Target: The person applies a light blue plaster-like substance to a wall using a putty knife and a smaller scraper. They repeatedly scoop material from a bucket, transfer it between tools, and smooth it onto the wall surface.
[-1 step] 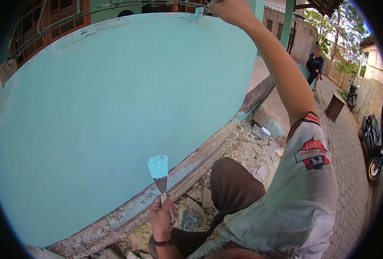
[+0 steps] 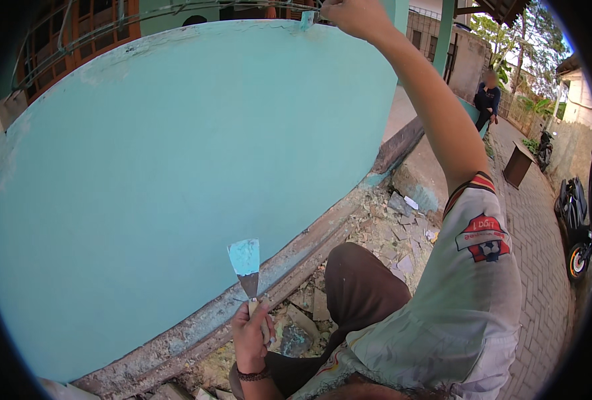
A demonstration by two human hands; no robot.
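My left hand (image 2: 250, 340) is wrapped round the pale wooden handle of a putty knife (image 2: 244, 260), held upright low in front of the wall. Its flared blade is coated with turquoise filler or paint, and grey metal shows below that. My right arm stretches up to the top of the turquoise wall (image 2: 196, 147). There my right hand (image 2: 355, 16) is closed, its upper part cut off by the picture's edge. Beside its fingers is a small turquoise-smeared piece (image 2: 307, 21) at the wall's top; what the fingers grip cannot be made out.
Metal railing (image 2: 169, 11) runs along the wall top. Broken tiles and rubble (image 2: 396, 243) lie by the wall's foot, around my bent knee (image 2: 363, 280). A paved lane (image 2: 539, 267) on the right has a motorcycle (image 2: 576, 227), a brown box-like stand (image 2: 519, 165) and a seated person (image 2: 488, 100).
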